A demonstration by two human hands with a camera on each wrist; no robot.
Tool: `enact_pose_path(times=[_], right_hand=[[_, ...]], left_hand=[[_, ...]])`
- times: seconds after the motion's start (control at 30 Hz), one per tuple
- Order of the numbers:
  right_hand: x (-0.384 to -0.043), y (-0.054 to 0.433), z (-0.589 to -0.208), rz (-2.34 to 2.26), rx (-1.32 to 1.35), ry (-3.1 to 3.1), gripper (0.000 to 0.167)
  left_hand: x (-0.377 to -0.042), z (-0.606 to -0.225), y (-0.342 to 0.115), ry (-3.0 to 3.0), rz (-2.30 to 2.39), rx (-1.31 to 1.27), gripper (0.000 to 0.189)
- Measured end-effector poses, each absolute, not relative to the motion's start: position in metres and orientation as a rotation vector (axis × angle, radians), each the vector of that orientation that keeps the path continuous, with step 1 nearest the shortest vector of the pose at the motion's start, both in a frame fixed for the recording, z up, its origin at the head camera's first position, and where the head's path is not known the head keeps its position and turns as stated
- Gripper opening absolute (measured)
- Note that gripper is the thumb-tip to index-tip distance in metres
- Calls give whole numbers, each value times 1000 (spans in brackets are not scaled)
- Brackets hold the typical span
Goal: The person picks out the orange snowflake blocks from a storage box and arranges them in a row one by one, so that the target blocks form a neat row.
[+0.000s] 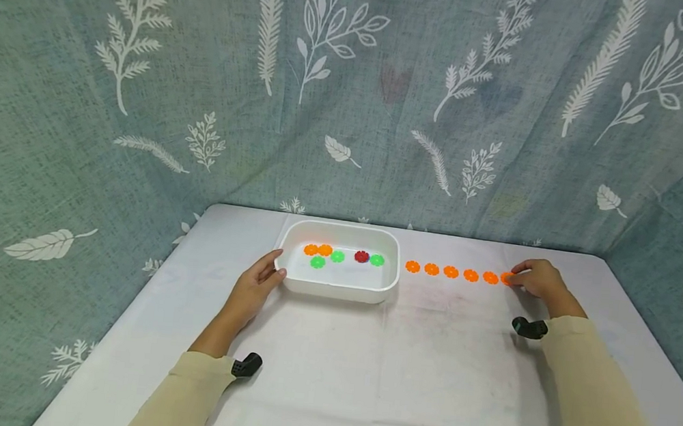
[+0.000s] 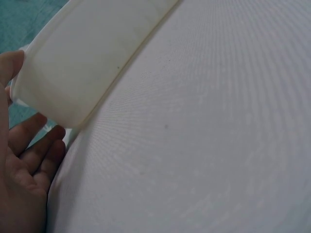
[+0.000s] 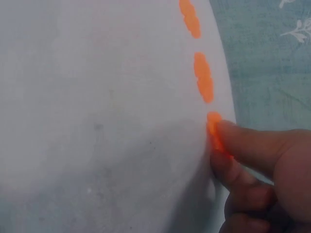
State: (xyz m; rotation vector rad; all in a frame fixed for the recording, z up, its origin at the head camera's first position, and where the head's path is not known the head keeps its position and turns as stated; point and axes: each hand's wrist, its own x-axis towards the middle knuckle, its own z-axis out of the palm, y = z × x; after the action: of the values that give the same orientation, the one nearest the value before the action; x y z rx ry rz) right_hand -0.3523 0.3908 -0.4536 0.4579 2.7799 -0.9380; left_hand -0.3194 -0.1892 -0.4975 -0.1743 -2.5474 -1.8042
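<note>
My left hand (image 1: pixel 252 289) grips the left end of a white plastic tray (image 1: pixel 334 292), thumb at the rim. In the left wrist view the tray's side wall (image 2: pixel 82 63) stands beside the curled fingers (image 2: pixel 43 150). At the far right, my right hand (image 1: pixel 540 281) pinches an orange flower-shaped disc (image 3: pixel 214 127) between thumb and finger, at the end of a row of similar orange discs (image 1: pixel 450 272). Inside the tray lie two orange discs (image 1: pixel 310 250), three green discs (image 1: pixel 317 262) and a dark red disc (image 1: pixel 362 257).
A white cloth (image 1: pixel 423 385) covers the table. Behind it hangs a green leaf-patterned curtain (image 1: pixel 384 155), close to the table's back edge. Black wrist devices, one on the left (image 1: pixel 247 366) and one on the right (image 1: pixel 529 328), stick out by the sleeves.
</note>
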Motion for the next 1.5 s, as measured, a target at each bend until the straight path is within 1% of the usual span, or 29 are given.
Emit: enact_pose_path(times=[0.23, 0.5, 0.77, 1.0, 1.2, 1.3, 1.5], right_hand=[[-353, 390, -455, -905, 505, 2788, 31], [-356, 385, -455, -870, 506, 2850, 30], [-356, 384, -463, -901, 505, 2815, 30], [-354, 383, -466, -880, 500, 2829, 29], [-357, 381, -455, -890, 534, 2815, 32], [-361, 375, -446, -915, 477, 2824, 34], [-366, 349, -424, -982, 338, 2813, 38]], left_hand=[[-318, -497, -189, -2563, -1793, -149, 55], [-318, -496, -190, -2536, -1772, -185, 54], [-315, -501, -191, -2578, -1768, -121, 54], [-316, -502, -191, -2566, -1784, -136, 54], [-317, -502, -191, -2569, -1771, -151, 54], [-318, -500, -192, -2566, -1763, -162, 55], [-319, -496, -189, -2554, -1782, -169, 55]])
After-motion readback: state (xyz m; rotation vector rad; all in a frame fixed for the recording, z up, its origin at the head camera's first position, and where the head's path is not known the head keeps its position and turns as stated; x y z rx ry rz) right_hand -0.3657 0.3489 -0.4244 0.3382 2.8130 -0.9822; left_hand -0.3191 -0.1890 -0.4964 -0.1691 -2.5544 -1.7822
